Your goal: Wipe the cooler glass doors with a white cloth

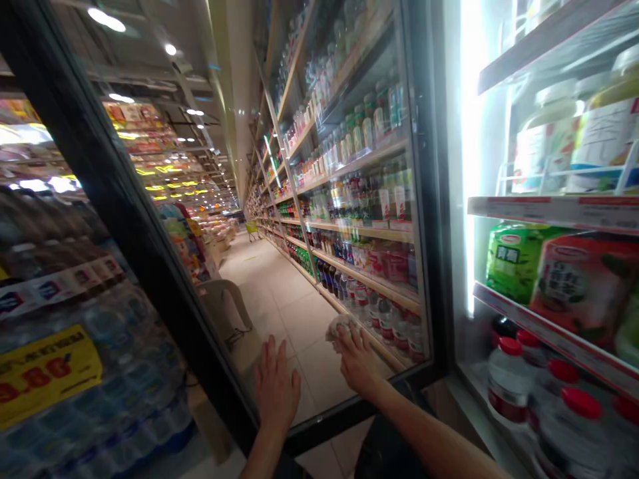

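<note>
A black-framed glass door [433, 199] of a drinks fridge stands swung open in front of me. Low on its pane, my left hand [275, 386] lies with fingers stretched out, close to the lower left of the frame, and holds nothing. Whether its palm presses on the glass is hard to tell. My right hand [358, 356] has its fingers over a crumpled greyish cloth [339, 327] at the glass, right of my left hand. Part of the cloth is hidden under the fingers.
On the right, the lit fridge has shelves [549, 207] with bottles, drink packs [514, 263] and red-capped bottles [510, 379]. Wrapped water bottles [110, 372] with a yellow price sign [50, 376] are stacked at left. Through the glass show a chair [224, 289] and a tiled aisle [259, 273].
</note>
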